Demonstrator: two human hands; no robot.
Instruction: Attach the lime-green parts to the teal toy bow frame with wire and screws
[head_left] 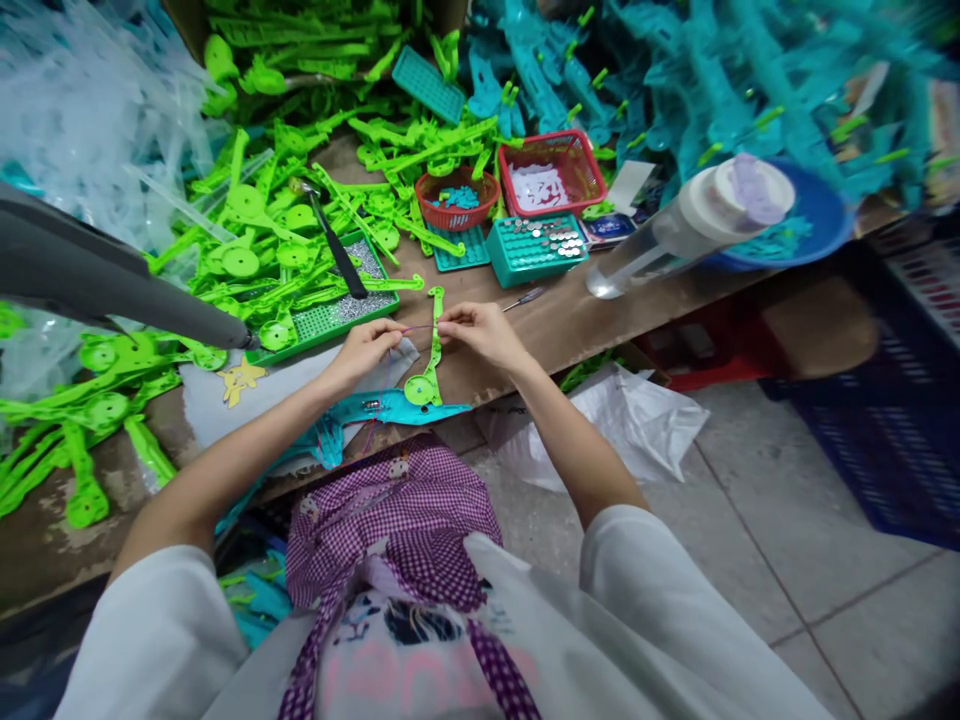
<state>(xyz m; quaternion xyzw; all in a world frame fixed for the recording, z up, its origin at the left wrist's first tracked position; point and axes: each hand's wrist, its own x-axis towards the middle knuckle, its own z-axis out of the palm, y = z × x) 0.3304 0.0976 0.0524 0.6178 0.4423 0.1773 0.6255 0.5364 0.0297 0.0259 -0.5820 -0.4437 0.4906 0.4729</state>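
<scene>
A thin reddish wire [418, 327] runs taut between my two hands. My left hand [369, 348] pinches one end of it, its fingers closed. The other end is pinched in my right hand [481, 330], beside a light-green plastic arm piece [434, 345] with a round foot. That green piece stands out from the table edge, its foot touching or overlapping a blue plastic shell [405, 408]; which of the two I cannot tell. Small metal parts and more thin wires show on the shell, which lies along the edge near my apron.
Green pieces [247, 215] pile up at the left, near a black-handled hammer [337, 245] and a green tray [322, 322]. Red baskets [551, 170], a teal tray [525, 262] and a clear bottle [660, 235] stand behind my hands. A grey tool arm [135, 270] juts in from the left.
</scene>
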